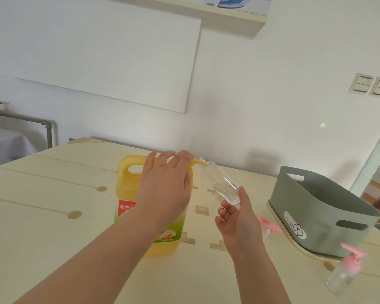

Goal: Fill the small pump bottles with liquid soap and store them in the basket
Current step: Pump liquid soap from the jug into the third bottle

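Left hand point(165, 185) flat, fingers near straight, pressing down on yellow soap jug point(127, 194) pump; right hand point(235, 218) pinches base of clear pump bottle point(217, 181), tilted so mouth meets nozzle point(199, 164) at left fingertips. Pink pump head point(269, 224) lies just right of right hand, likely off for filling; basket point(316, 205) further right

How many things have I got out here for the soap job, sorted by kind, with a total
Small clear bottles: 2, the held bottle and the standing bottle
Pink pump heads: 2, the loose pump and the fitted pump
Yellow soap jug: 1
Grey-green basket: 1
Total: 6
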A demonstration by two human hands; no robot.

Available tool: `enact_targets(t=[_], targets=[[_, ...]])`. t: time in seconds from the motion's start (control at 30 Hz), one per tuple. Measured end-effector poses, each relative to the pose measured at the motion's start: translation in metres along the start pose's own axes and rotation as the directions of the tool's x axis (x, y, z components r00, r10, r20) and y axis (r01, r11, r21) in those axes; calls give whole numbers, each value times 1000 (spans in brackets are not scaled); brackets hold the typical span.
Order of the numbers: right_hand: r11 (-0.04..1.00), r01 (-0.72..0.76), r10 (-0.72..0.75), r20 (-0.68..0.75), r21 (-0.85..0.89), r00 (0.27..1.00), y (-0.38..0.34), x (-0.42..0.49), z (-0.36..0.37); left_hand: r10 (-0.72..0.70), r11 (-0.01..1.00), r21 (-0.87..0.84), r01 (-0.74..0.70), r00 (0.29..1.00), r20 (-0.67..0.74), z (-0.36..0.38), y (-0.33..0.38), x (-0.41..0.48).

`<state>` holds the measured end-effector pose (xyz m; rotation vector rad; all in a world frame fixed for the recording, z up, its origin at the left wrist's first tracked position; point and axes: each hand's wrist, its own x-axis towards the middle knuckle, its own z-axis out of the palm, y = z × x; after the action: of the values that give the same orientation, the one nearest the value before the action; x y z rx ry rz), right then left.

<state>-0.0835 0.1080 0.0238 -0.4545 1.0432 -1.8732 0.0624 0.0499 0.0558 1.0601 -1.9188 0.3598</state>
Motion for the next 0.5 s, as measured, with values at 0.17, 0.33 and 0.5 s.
enact_targets(t=[0.17, 0.33, 0.5], targets=[[999, 35, -35, 30, -11, 999, -8, -5, 4, 38, 999, -14, -37, 990, 133, -12, 2, 9], [998, 59, -58, 43, -33, 997, -9, -4, 4, 25, 999, 15, -29, 984, 178, -6, 6, 3], [998, 53, -52, 27, -28, 998, -2, 1, 2, 27, 991, 125, -39, 995, 101, 6, 8, -3]])
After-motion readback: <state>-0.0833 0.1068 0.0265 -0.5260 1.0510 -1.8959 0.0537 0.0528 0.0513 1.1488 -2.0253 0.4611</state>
